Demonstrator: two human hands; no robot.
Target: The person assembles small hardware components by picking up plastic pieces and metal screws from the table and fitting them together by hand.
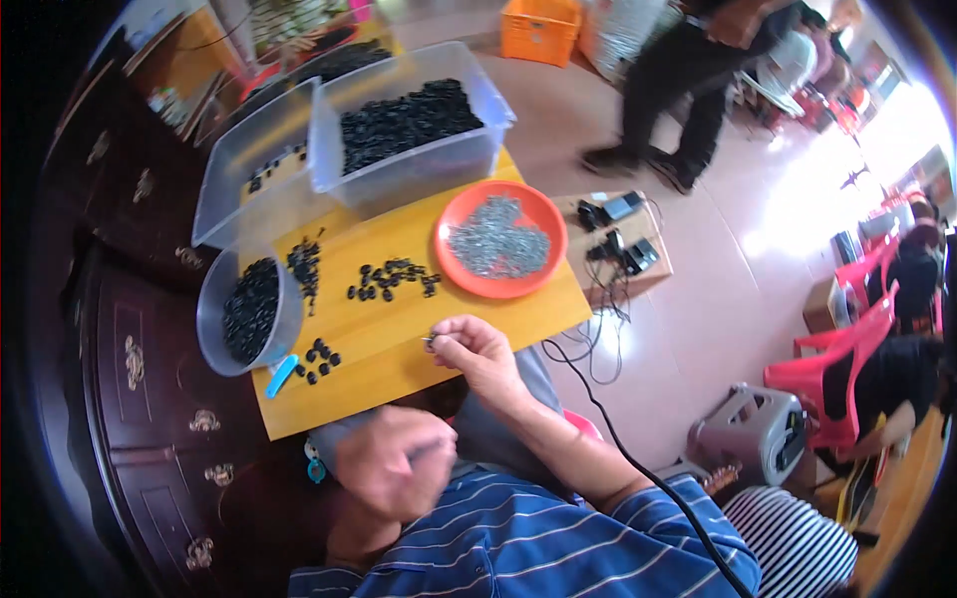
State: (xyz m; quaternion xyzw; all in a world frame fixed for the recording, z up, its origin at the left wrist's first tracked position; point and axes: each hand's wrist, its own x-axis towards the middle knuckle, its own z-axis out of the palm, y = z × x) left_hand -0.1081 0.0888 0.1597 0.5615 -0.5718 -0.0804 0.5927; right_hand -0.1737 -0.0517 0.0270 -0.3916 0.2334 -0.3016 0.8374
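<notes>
My right hand (480,357) is above the front edge of the yellow table (399,344), its thumb and fingertips closed on a small silver-and-black piece (431,340). Nearer to me, over my lap, my left hand (394,460) is smeared by motion, so its fingers and anything in them cannot be made out. Beyond the right hand, an orange-red plate (446,261) holds a heap of small silver metal pieces (498,239). Small black parts (387,279) lie loose in the table's middle, and another small group of black parts (317,361) lies at the near left.
A round clear tub (204,317) of black pieces stands left, by a light-blue tool (282,376). Behind are two clear bins (411,177) (221,199). Right of the table, a low box (658,261) bears black devices with cables. A person (678,90) stands beyond; pink chairs (847,359) are right.
</notes>
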